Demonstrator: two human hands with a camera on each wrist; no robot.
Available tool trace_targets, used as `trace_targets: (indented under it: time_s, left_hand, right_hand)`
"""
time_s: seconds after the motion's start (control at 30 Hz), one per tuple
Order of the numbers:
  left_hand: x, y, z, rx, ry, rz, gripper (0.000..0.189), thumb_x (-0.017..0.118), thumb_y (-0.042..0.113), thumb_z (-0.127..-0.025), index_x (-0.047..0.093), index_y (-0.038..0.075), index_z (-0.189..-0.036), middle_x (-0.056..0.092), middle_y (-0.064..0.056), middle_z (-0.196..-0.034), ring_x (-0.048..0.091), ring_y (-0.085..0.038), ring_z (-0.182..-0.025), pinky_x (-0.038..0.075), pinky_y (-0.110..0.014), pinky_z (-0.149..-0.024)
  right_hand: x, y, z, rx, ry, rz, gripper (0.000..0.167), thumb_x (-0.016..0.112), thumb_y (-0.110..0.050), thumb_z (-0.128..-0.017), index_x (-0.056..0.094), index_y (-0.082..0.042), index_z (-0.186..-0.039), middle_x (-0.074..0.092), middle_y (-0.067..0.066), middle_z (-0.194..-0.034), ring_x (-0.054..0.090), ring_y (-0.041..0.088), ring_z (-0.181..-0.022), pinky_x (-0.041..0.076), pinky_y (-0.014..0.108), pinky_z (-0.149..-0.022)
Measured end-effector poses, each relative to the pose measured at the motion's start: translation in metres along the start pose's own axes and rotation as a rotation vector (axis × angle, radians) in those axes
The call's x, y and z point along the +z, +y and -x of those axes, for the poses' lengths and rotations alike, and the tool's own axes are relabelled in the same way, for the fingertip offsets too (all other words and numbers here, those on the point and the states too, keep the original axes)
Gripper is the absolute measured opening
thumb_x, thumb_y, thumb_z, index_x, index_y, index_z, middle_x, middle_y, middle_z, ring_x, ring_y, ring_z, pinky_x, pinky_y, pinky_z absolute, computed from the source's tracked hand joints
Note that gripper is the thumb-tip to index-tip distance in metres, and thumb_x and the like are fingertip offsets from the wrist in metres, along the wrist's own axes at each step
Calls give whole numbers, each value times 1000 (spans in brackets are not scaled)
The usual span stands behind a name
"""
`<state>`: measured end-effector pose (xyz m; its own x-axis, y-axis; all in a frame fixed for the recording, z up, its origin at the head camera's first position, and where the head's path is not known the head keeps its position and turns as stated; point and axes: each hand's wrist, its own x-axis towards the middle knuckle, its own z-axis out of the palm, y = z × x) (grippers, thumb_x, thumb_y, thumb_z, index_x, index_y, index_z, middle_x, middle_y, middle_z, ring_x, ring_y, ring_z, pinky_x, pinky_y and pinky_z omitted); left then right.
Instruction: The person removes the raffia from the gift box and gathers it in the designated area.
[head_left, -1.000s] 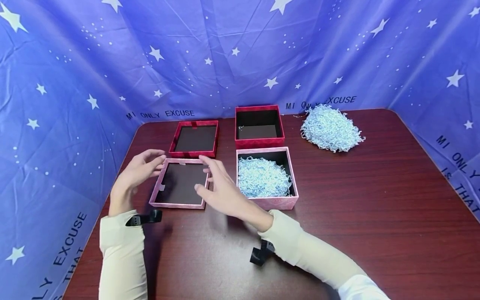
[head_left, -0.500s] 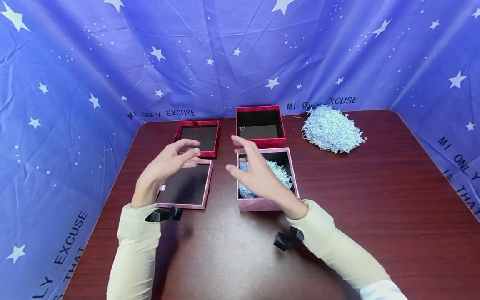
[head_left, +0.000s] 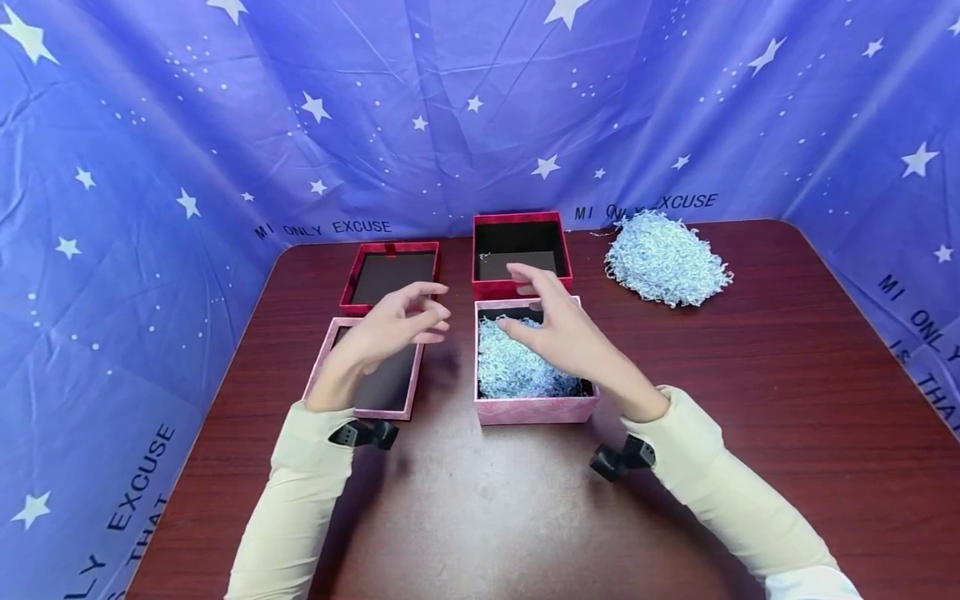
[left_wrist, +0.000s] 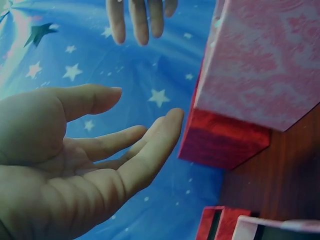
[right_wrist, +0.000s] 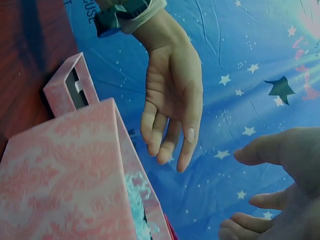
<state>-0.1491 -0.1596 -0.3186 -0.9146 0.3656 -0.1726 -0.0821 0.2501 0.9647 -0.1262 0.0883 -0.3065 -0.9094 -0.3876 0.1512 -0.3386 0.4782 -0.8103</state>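
Note:
Between my hands stands a pink patterned box [head_left: 537, 411], filled with light blue paper shred [head_left: 525, 367]. My left hand [head_left: 386, 333] hovers over the right part of a shallow pink box lid [head_left: 393, 414], its fingers loosely bent and nothing in them. The lid lies with its dark inside up. Over the pink box's right side hangs my right hand [head_left: 566, 333], thumb and fingers spread apart and holding nothing. Both palms show bare in the wrist views, where the left palm [left_wrist: 75, 175] faces the pink box wall [left_wrist: 265, 65].
Behind the pink box stands a deep red box [head_left: 521, 287] with a few shreds inside. A red lid [head_left: 390, 279] lies at the back left. A heap of pale blue paper shred [head_left: 667, 258] sits at the back right. A star-printed blue curtain [head_left: 420, 75] surrounds the table.
Both hands have moved right, away from the pink lid. The left is now over the lid's right part, the right over the pink box. Boxes and lids stay in place.

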Motion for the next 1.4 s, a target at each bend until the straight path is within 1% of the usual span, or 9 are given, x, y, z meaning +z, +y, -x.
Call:
trace_targets:
  time_s: [0.13, 0.23, 0.3, 0.5, 0.67, 1.0, 1.2, 1.3, 1.4]
  left_hand:
    - [13, -3, -6, -15, -44, 18, 47, 52, -2, -95, 37, -1, -140, 51, -24, -110, 60, -32, -100, 53, -45, -91]
    - [23, -7, -11, -30, -83, 27, 52, 50, -4, -94, 32, -1, -143, 51, -25, -109, 58, -38, -105, 51, -49, -93]
    - [28, -10, -14, -41, -99, 28, 56, 50, -5, -94, 28, -1, -145, 51, -25, -107, 59, -37, -104, 52, -49, -92]
    - [36, -16, -19, -70, -87, -74, 66, 60, 2, -91, 26, 6, -148, 52, -18, -105, 66, -24, -87, 57, -43, -82]
    - [38, -17, -21, -88, -105, -54, 65, 59, 0, -91, 26, 8, -146, 48, -19, -105, 64, -25, -86, 57, -45, -81]
    - [35, -20, -23, -117, -138, 18, 60, 55, -4, -92, 24, 9, -142, 46, -17, -104, 63, -26, -88, 57, -47, -82]
    - [34, -22, -25, -127, -138, 55, 60, 55, -5, -91, 24, 9, -140, 45, -17, -102, 62, -24, -86, 55, -51, -84]
    - [35, -22, -26, -132, -137, 62, 60, 55, -6, -91, 24, 10, -140, 45, -16, -102, 62, -23, -85, 54, -53, -85]
    - [35, -21, -26, -138, -138, 59, 60, 55, -6, -91, 24, 10, -140, 45, -16, -102, 61, -23, -85, 54, -52, -85]
  right_hand:
    - [-4, 6, 1, 3, -42, 51, 68, 68, -22, -88, 34, -7, -145, 40, 14, -141, 44, 32, -126, 42, 51, -103]
    - [-6, 11, 2, 13, -101, 105, 68, 68, -24, -88, 35, -6, -144, 41, 17, -141, 43, 35, -128, 43, 51, -102]
    - [-5, 15, 2, 22, -150, 146, 68, 69, -26, -88, 36, -5, -144, 41, 17, -141, 43, 36, -128, 42, 52, -103]
    - [-1, 26, 0, 66, -274, 233, 75, 72, -32, -85, 35, -7, -145, 38, 17, -144, 38, 33, -133, 36, 53, -109]
    - [5, 28, -4, 121, -346, 318, 85, 74, -39, -82, 31, -8, -148, 32, 19, -147, 34, 35, -136, 33, 54, -110]
    - [18, 29, -13, 251, -503, 398, 104, 72, -52, -79, 11, -15, -154, 26, 19, -147, 46, 31, -126, 39, 47, -107]
    - [23, 34, -14, 278, -559, 428, 105, 72, -52, -79, 8, -17, -154, 27, 22, -147, 46, 34, -126, 40, 49, -106]
    - [25, 37, -14, 285, -567, 411, 103, 73, -48, -79, 9, -18, -154, 28, 22, -145, 52, 30, -118, 44, 47, -102]
    - [27, 41, -13, 282, -566, 397, 95, 74, -39, -80, 17, -18, -153, 34, 20, -140, 56, 24, -107, 49, 43, -94]
